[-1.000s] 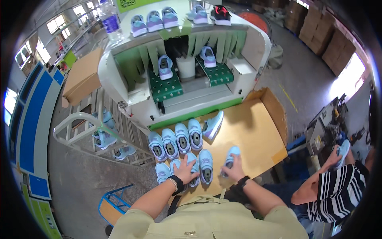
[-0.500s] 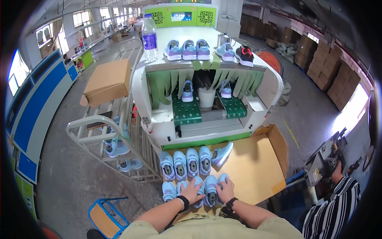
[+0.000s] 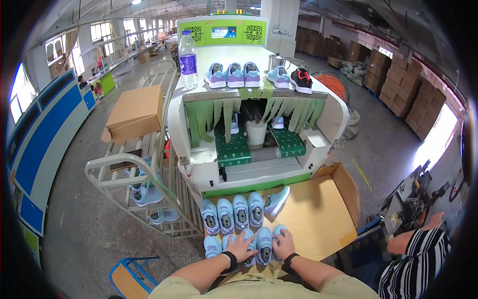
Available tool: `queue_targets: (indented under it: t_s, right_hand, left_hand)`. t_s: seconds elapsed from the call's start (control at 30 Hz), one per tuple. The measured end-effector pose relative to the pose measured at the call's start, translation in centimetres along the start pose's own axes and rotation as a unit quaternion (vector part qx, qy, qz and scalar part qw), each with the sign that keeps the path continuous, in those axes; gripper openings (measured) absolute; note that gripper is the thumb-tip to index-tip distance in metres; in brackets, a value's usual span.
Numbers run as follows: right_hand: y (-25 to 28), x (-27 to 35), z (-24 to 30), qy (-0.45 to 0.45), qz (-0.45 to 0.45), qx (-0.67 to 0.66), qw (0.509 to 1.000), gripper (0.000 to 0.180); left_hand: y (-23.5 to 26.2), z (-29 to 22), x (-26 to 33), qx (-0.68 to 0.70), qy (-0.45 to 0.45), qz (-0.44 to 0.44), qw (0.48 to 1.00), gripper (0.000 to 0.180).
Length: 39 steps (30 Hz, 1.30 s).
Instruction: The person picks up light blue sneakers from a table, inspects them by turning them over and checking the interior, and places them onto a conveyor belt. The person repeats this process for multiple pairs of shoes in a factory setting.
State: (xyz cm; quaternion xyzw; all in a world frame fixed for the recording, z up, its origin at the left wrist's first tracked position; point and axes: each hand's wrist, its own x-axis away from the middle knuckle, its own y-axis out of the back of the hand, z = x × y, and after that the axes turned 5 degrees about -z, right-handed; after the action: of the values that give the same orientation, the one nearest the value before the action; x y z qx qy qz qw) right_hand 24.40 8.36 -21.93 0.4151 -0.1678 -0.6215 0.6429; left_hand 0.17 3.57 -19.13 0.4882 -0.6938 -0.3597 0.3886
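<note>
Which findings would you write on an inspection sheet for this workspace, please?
Surface: tan cardboard work surface, with a raised cardboard edge at its right.
Job's things: light-blue shoes in two rows; in the far row, four stand side by side and one sits at an angle; the near row is partly hidden.
Clutter: on the white machine, a clear plastic bottle with purple label, a black shoe with red trim and a shiny metal cup.
Hands: left hand, fingers spread over near-row shoes; right hand, fingers touching the rightmost near-row shoe.
Cables: nothing seen clearly.
Surroundings: pale metal rack and brown cardboard box at left; person in black-and-white striped shirt at right.
</note>
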Motion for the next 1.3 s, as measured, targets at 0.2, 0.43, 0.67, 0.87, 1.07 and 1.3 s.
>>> queue_targets:
  t_s: [0.2, 0.43, 0.67, 0.87, 1.07, 1.3]
  right_hand:
    - [0.2, 0.1, -0.2, -0.004, -0.019, 0.023, 1.0, 0.02]
    - [0.0, 0.0, 0.5, -0.011, -0.033, 0.031, 0.999, 0.02]
    - [2.4, -1.0, 0.8, 0.078, 0.005, 0.139, 0.987, 0.036]
    - [4.2, -9.0, -7.5, -0.134, -0.121, 0.008, 0.984, 0.085]
    - [0.3, -13.5, -8.0, -0.251, 0.008, 0.038, 0.967, 0.126]
    - [4.8, -13.3, -8.8, -0.389, 0.017, -0.362, 0.847, 0.113]
  left_hand:
    - [0.7, -0.5, -0.6, 0.004, -0.006, -0.003, 1.0, 0.079]
    - [0.7, -0.7, -0.1, 0.016, 0.014, -0.012, 1.0, 0.078]
    - [2.0, -1.7, 2.7, -0.069, 0.025, 0.003, 0.997, 0.088]
    - [1.9, -0.2, 3.2, -0.016, 0.036, 0.026, 0.999, 0.09]
    - [2.1, 0.1, 2.8, -0.007, 0.028, 0.04, 0.999, 0.09]
    - [5.5, -0.4, -0.3, 0.182, 0.037, 0.007, 0.983, 0.09]
